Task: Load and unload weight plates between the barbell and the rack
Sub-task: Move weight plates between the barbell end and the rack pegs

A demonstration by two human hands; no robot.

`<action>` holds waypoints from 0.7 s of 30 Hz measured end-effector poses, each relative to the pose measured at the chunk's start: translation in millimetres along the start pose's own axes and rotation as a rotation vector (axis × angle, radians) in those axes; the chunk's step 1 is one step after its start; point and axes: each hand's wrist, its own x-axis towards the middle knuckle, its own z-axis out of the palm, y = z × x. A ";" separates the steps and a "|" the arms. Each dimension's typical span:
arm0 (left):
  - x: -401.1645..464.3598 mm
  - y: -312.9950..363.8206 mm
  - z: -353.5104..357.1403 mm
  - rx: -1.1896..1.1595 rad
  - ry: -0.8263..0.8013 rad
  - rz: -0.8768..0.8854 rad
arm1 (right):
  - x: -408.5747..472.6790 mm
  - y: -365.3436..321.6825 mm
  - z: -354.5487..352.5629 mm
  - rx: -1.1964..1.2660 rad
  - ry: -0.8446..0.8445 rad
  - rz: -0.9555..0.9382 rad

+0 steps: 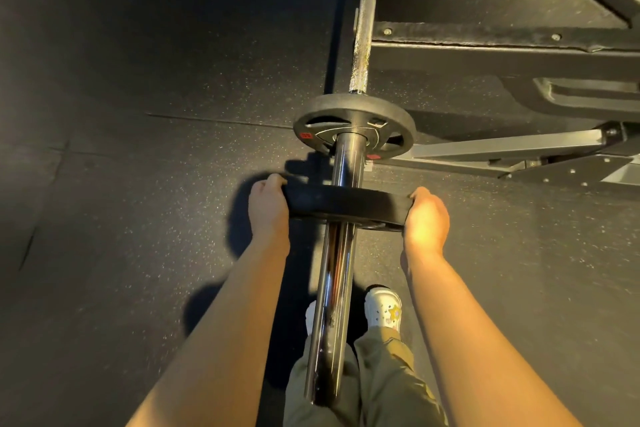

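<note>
Above speckled black rubber floor, both hands hold a plate.

Both hands grip black plate on barbell sleeve, frame centre: left hand, right hand. Second plate sits further up the sleeve.

Bare forearms, no sleeves.
Olive cargo trousers w/ pocket; white clogs w/ yellow charm on top.
</note>
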 end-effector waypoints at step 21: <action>-51.6 0.9 9.3 -0.037 0.048 0.231 | 9.9 21.3 -26.1 0.156 -0.194 0.198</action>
